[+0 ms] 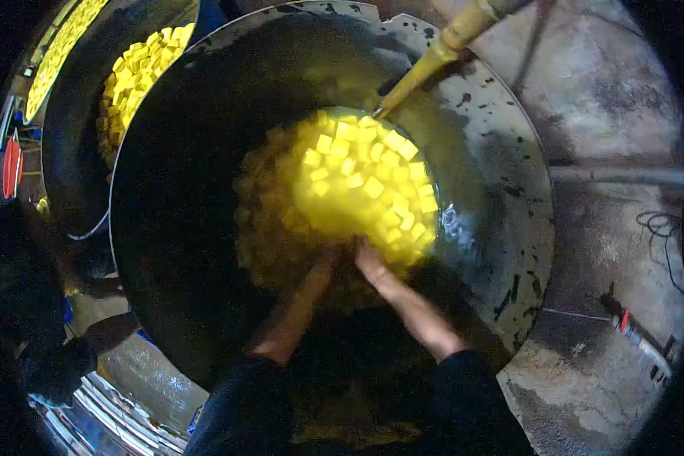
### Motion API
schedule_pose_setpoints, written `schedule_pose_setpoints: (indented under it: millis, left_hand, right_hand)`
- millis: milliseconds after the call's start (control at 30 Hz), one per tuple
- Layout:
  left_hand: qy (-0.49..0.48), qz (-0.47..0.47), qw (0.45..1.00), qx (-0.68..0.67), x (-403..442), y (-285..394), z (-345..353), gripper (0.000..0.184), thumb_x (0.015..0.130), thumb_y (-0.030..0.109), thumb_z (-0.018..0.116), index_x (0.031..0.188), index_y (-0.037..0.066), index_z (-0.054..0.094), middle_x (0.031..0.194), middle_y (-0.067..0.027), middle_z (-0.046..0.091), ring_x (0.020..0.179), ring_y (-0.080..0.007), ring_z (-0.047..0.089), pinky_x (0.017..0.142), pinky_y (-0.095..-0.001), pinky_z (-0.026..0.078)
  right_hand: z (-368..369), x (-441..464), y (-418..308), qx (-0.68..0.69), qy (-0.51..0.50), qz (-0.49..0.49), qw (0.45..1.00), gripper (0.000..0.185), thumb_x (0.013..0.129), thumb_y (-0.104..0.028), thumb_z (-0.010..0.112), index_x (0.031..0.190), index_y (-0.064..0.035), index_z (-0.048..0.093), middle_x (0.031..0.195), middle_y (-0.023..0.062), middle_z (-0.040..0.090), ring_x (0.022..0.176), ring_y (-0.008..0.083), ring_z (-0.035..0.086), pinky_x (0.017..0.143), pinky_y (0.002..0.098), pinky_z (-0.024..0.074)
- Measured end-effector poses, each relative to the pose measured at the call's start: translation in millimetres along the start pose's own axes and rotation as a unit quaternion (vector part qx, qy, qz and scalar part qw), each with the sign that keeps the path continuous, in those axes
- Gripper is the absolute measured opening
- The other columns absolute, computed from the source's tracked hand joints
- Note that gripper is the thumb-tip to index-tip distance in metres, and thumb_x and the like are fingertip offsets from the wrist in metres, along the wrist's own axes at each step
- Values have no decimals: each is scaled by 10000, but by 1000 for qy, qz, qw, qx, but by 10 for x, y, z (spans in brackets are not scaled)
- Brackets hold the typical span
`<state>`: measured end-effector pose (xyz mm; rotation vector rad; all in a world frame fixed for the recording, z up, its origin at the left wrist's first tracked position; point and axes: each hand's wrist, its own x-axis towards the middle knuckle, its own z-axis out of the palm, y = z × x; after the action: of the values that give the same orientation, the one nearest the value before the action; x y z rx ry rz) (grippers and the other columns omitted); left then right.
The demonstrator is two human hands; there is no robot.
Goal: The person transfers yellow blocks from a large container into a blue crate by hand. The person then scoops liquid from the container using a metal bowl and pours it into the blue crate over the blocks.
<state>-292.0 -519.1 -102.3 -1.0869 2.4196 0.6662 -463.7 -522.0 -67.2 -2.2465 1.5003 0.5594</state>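
Both hands reach down into a large round wok-like pan (494,251) holding cloudy yellow liquid. Many yellow cubes (372,186), which look like tofu, lie in it, brightly lit at the far side and dim at the left. My left hand (327,260) dips into the liquid at the near edge of the bright patch; its fingers are hidden. Close beside it on the right, my right hand (367,260) is also partly under, blurred, with its fingertips out of sight. Whether either hand grips any cubes cannot be made out.
A bamboo pole (441,49) slants into the pan from the upper right. Another pan (72,144) at the upper left holds more yellow cubes (140,72). At the left, a person's dark arm (114,334) is near the pan's rim. A pipe (619,175) and black cable (665,228) lie right.
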Motion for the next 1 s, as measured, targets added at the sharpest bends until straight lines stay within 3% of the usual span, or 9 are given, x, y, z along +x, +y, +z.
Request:
schedule_pose_setpoints:
  millis: [100, 233, 300, 500, 800, 867, 900, 967, 1000]
  left_hand:
    - [64, 10, 998, -14, -15, -19, 153, 374, 793, 193, 565, 1152, 95, 538, 1068, -163, 560, 896, -337, 592, 780, -416, 495]
    - [66, 35, 993, -96, 34, -203, -179, 376, 800, 194, 546, 1165, 105, 533, 1068, -160, 544, 885, -332, 587, 778, -415, 490]
    - [40, 36, 988, -147, 74, -359, -641, 378, 803, 194, 536, 1171, 109, 531, 1068, -159, 536, 879, -330, 584, 777, -414, 488]
    - [-5, 1, 988, -156, 435, -792, -1516, 375, 815, 212, 530, 1175, 109, 538, 1078, -156, 524, 873, -319, 583, 771, -405, 493]
    - [-46, 37, 979, -193, 992, -1204, -986, 372, 833, 285, 595, 1133, 64, 595, 1123, -160, 540, 892, -285, 603, 754, -372, 534]
    - [50, 97, 930, -352, 928, -1249, -960, 378, 837, 302, 609, 1123, 54, 608, 1133, -161, 544, 896, -277, 607, 750, -365, 544]
    - [155, 72, 784, -596, 803, -1175, -1063, 313, 820, 176, 657, 1108, 60, 616, 1043, -102, 583, 863, -222, 601, 769, -359, 547]
    - [192, 25, 790, -581, 674, -1003, -1259, 357, 809, 125, 669, 1149, 67, 578, 1137, -115, 533, 1031, -260, 546, 892, -415, 506]
    - [224, -24, 647, -729, 626, -853, -1338, 435, 827, 188, 651, 1223, 75, 512, 1224, -119, 493, 1079, -263, 524, 869, -429, 504]
  right_hand:
    - [647, 89, 31, 222, 202, 49, 953, 397, 889, -225, 489, 1259, -80, 466, 1241, 176, 520, 1100, 271, 527, 832, 421, 471]
    - [226, 302, 310, 380, -137, 96, 910, 264, 867, -186, 454, 1033, -44, 601, 1157, 142, 561, 1090, 325, 488, 1015, 448, 332]
    - [-705, 325, 481, 200, -15, -64, 978, 149, 805, -102, 570, 926, -64, 648, 1111, 159, 602, 1041, 226, 560, 981, 331, 401]
    - [-1628, 1241, 873, 364, -8, 212, 907, 399, 699, -296, 673, 961, -1, 611, 975, 221, 606, 949, 315, 586, 860, 414, 461]
    - [-743, 1704, 958, 491, 131, 193, 840, 586, 633, -298, 761, 1071, 59, 603, 1070, 200, 626, 941, 258, 617, 826, 316, 482]
    - [-1247, 1361, 961, 604, 56, 174, 775, 516, 704, -175, 727, 1134, 61, 568, 1076, 146, 627, 930, 217, 609, 823, 305, 479]
    - [-1243, 1253, 953, 644, 69, 146, 748, 467, 725, -142, 715, 1127, 48, 572, 1058, 130, 629, 906, 209, 611, 808, 298, 483]
    - [-1350, 1046, 831, 702, 51, 134, 697, 410, 731, -119, 706, 1081, 51, 577, 977, 103, 633, 825, 189, 609, 761, 293, 489]
    - [-1413, 953, 746, 759, 35, 119, 640, 352, 737, -95, 696, 1035, 54, 582, 897, 76, 637, 744, 169, 607, 714, 287, 494]
